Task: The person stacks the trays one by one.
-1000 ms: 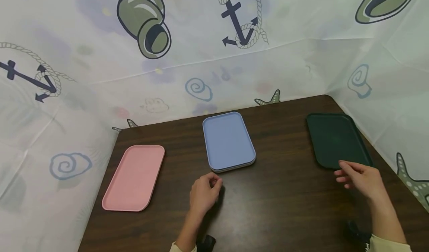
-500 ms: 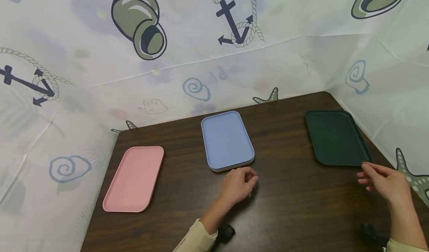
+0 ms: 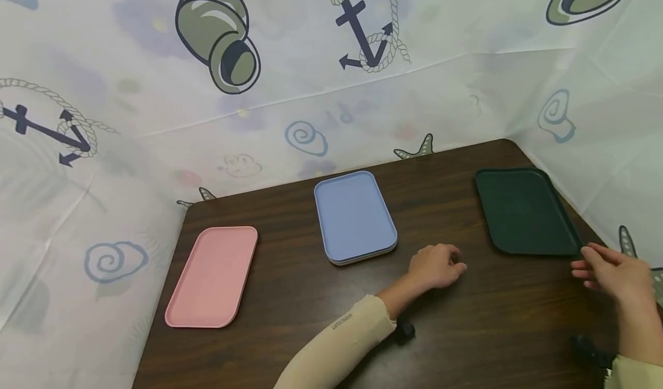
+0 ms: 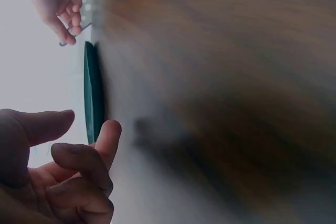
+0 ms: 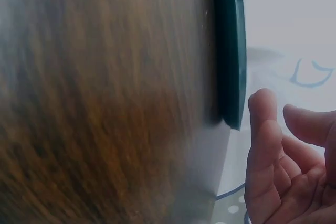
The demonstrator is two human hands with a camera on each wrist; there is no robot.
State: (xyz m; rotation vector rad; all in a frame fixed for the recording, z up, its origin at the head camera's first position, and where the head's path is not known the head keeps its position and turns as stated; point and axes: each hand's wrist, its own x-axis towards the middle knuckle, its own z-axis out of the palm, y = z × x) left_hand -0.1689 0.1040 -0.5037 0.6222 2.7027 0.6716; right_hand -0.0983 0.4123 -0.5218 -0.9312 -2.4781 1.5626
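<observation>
Since the earlier frames, your left hand has travelled right, from just before the blue tray stack to a spot between it and the green tray; your right hand has shifted slightly right, now just beside that tray's near right corner. Left fingers: loosely bent, thumb standing apart from them. Right fingers: lightly bent, narrow gap between thumb and forefinger. Green tray lies flat at the far right of the brown table; blue stack far middle; pink tray at left, nearer you
</observation>
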